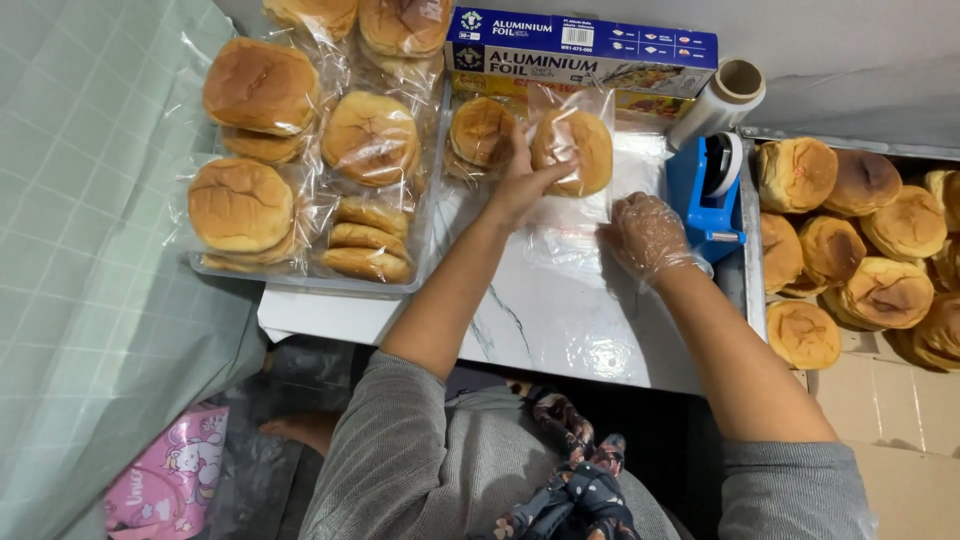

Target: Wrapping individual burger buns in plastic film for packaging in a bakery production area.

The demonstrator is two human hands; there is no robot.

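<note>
A person seated at a white marble-patterned table [560, 320] handles a bun in a clear plastic bag [575, 150], which lies flat near the table's far edge, just in front of a blue foil box [580, 50]. The left hand [520, 185] grips the bag's left side, thumb stretched across the lower edge of the bun and fingers behind it. The right hand [648, 238], in a thin clear glove, rests with loosely spread fingers on the loose lower corner of the bag, just beside a blue tape dispenser [705, 195]. A second bagged bun [482, 132] lies touching the left hand. A tray of bagged buns [300, 150] stands at left; unwrapped buns [860, 250] crowd a box at right.
</note>
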